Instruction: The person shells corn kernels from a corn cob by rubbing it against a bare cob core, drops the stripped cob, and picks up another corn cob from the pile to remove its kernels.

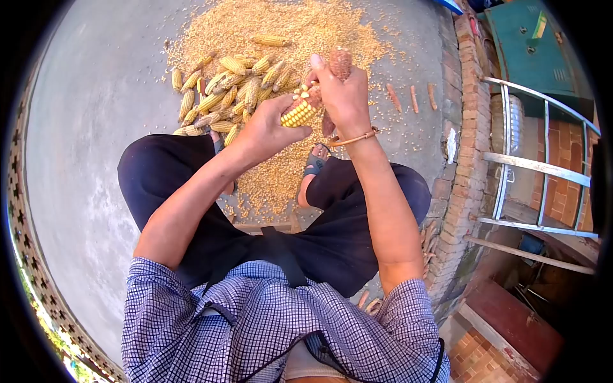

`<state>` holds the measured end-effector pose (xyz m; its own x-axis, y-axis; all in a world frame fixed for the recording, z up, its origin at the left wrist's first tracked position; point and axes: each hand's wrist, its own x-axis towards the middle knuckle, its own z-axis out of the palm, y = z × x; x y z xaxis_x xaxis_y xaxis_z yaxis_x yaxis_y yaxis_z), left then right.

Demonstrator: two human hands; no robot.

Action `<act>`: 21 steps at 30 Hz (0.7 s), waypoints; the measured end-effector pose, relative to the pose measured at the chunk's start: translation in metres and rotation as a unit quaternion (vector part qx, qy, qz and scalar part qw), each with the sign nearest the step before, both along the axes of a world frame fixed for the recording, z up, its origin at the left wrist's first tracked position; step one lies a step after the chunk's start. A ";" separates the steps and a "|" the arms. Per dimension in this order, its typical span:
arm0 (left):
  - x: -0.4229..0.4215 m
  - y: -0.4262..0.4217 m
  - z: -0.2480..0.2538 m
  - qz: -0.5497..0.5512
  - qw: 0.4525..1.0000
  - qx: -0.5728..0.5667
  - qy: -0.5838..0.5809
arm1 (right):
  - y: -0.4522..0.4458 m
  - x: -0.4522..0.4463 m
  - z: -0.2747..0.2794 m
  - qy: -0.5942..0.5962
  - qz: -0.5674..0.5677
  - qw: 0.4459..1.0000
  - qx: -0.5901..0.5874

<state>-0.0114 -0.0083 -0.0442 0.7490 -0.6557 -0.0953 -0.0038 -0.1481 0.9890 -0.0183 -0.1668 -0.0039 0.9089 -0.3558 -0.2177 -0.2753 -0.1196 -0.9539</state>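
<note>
My left hand (268, 127) is wrapped round a corn cob (297, 115) that still bears yellow kernels on its lower part, while its upper end is bare and reddish. Against that end, my right hand (343, 96) grips a bare reddish cob (340, 62), which sticks up past the thumb. A few loose kernels show where the two cobs meet. Beyond my left hand lies a heap of corn cobs (228, 97) with kernels on. Loose kernels (313, 25) are spread over the ground behind the heap and between my feet.
Several bare cobs (414, 99) lie on the concrete floor (89, 127) to the right. A low brick edge (469, 115) runs along the right side, with a metal ladder (543, 167) and a green cabinet (527, 48) past it. More bare cobs lie near my right knee.
</note>
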 end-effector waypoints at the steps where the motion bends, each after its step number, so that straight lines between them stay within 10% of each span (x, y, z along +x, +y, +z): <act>1: 0.001 0.002 0.016 0.001 0.997 -0.005 0.077 | -0.005 0.001 -0.003 -0.023 0.009 0.999 0.039; 4: 0.001 0.007 0.031 0.016 0.980 -0.011 0.199 | -0.001 0.000 0.000 -0.095 0.004 0.993 0.076; 6: 0.005 0.010 0.025 0.013 0.976 -0.019 0.216 | 0.007 -0.005 0.007 -0.170 0.052 0.979 -0.097; 8: 0.011 0.012 0.017 0.002 0.984 -0.013 0.177 | 0.018 -0.006 0.006 -0.308 0.126 0.887 -0.319; 12: -0.003 0.000 0.001 0.090 0.982 -0.152 -0.074 | 0.032 -0.016 0.002 -0.211 0.161 0.856 -0.444; 21: -0.002 0.003 0.020 -0.003 0.975 0.163 -0.151 | 0.037 -0.002 0.002 -0.077 -0.008 0.945 -0.317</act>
<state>-0.0132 -0.0056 -0.0241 0.7708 -0.6326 -0.0753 -0.2899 -0.4536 0.8427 -0.0199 -0.1300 -0.0023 0.9061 -0.3836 0.1785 -0.1450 -0.6777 -0.7209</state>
